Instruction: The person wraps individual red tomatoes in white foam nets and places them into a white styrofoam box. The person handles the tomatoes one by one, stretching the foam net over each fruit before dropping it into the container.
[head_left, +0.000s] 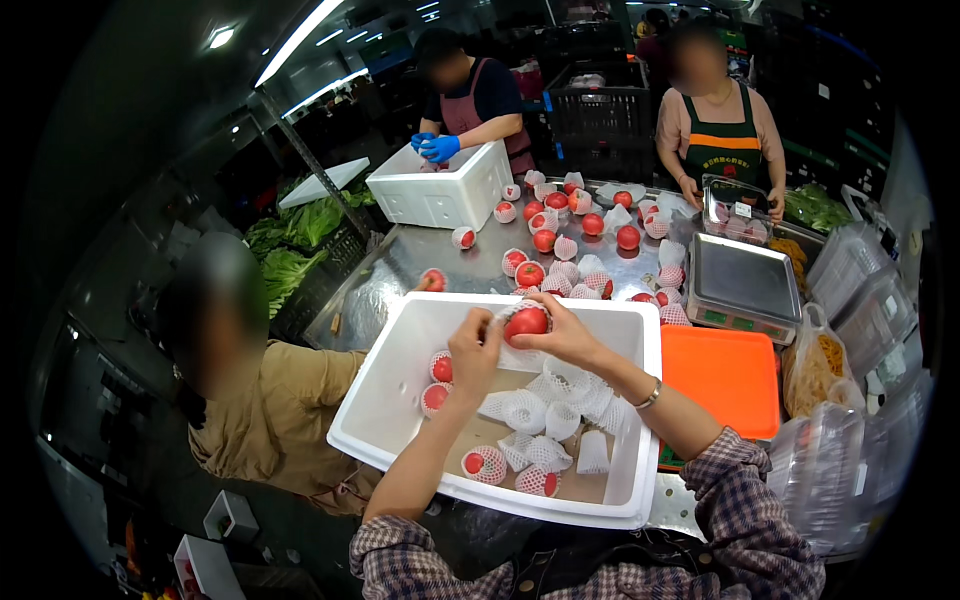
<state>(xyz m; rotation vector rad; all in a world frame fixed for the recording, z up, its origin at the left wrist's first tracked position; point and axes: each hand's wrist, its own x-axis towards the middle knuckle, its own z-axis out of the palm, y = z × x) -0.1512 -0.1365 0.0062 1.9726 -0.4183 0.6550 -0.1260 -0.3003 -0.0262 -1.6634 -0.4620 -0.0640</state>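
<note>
Above a white foam box (645, 465), my right hand (566, 334) holds a red tomato (528, 324) partly covered by a white foam net sleeve (517, 306). My left hand (475, 352) has its fingers bent at the left edge of that sleeve, pinching it. Inside the box, two sleeved tomatoes (436, 397) rest by the left wall and two more (484, 465) near the front. Several loose white foam nets (525, 411) lie in the middle and right of the box.
Sleeved and bare tomatoes (544, 240) spread over the metal table (375, 270). Right of the box are an orange tray (720, 379), a scale (744, 281) and clear plastic containers (821, 472). A co-worker in tan (277, 420) is close at left; two others stand across the table.
</note>
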